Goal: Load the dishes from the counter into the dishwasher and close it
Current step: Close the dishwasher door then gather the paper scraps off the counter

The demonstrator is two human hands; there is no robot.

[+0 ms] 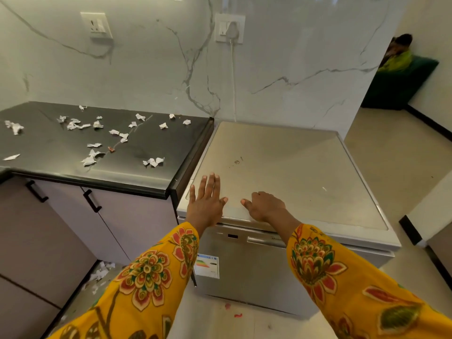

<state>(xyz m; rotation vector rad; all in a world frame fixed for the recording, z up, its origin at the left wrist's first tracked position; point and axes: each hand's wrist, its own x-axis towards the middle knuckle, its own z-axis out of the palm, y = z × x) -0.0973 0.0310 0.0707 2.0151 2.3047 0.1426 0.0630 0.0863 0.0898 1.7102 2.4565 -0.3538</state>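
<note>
A silver dishwasher [288, 167] stands right of the black counter [61, 152], its door shut and its flat top bare. My left hand [206, 203] lies over the front left of that top with fingers straight and spread. Beside it, my right hand [264, 206] rests near the top's front edge, fingers curled under and thumb pointing left, holding nothing. No dishes show on the counter, only several scraps of torn white paper [152, 162].
Grey cabinet doors with black handles [91, 200] sit under the counter. More paper scraps [100, 274] lie on the floor by the cabinet. A white cable [233, 89] runs from a wall socket down behind the dishwasher. Red specks mark the floor in front.
</note>
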